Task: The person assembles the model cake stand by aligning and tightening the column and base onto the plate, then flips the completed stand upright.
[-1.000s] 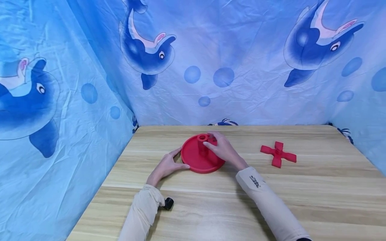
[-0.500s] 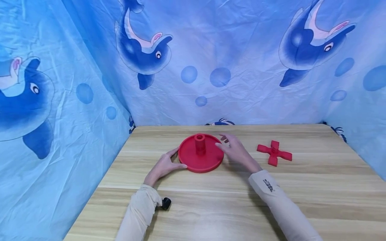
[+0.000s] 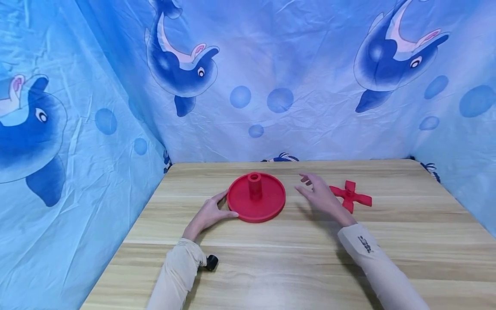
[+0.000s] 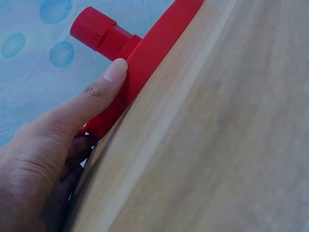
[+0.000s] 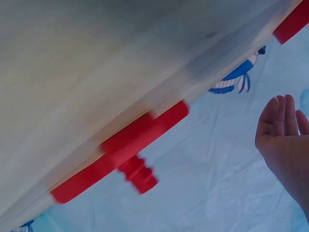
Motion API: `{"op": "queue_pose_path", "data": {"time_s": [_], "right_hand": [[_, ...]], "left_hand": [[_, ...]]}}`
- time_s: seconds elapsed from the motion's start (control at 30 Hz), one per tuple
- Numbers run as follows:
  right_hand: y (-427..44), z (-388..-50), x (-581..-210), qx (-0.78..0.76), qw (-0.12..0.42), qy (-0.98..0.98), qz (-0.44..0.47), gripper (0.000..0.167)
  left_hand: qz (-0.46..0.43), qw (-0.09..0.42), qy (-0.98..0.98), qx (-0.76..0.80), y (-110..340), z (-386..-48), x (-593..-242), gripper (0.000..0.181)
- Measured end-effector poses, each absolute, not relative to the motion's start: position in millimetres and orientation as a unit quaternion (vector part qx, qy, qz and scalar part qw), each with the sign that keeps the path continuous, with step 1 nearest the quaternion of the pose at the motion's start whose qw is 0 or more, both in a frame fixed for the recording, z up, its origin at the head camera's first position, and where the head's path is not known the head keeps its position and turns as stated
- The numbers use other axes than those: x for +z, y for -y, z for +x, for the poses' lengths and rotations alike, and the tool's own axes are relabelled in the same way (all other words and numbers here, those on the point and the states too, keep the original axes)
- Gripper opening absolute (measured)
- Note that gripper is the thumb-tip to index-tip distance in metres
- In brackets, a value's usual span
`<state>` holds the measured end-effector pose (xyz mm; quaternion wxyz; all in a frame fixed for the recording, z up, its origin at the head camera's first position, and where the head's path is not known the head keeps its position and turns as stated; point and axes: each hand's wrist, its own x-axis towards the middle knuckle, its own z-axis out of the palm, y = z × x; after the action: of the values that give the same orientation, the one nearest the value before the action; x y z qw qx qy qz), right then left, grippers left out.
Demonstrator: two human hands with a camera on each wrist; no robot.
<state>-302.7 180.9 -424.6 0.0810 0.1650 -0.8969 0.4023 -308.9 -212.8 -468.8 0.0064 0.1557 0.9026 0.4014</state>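
A round red dish-like base with a raised rim lies flat on the table. From its middle rises an upright hollow red post, with a "33" marking readable in the left wrist view. My left hand holds the base's rim at the near left, thumb on the front edge and fingers round the side. Holding nothing, my right hand hovers right of the base with fingers loosely bent. Just beyond it on the right lies a red four-armed cross piece, whose ridged stem points up; the forearm side partly covers one arm.
The wood-grain table extends to both sides and toward me. A blue dolphin-printed curtain hangs behind the table's back edge and along its sides. A small black device is on my left wrist.
My right hand has let go of the post and moved right, away from the base toward the cross piece. The left hand stays on the rim; the head view has shifted slightly.
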Motion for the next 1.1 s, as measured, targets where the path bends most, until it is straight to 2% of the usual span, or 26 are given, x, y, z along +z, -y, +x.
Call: {"op": "queue_pose_path", "data": {"time_s": [0.7,1.1], "right_hand": [[-260,-278,-420,0.353,0.12,0.917,0.143,0.054],[-300,-262,-419,0.313,0.118,0.937,0.101,0.059]], "left_hand": [[0.153,0.011,-0.903,0.401,214,-308,-469,0.105],[0.152,0.011,-0.905,0.397,214,-309,-468,0.106]]}}
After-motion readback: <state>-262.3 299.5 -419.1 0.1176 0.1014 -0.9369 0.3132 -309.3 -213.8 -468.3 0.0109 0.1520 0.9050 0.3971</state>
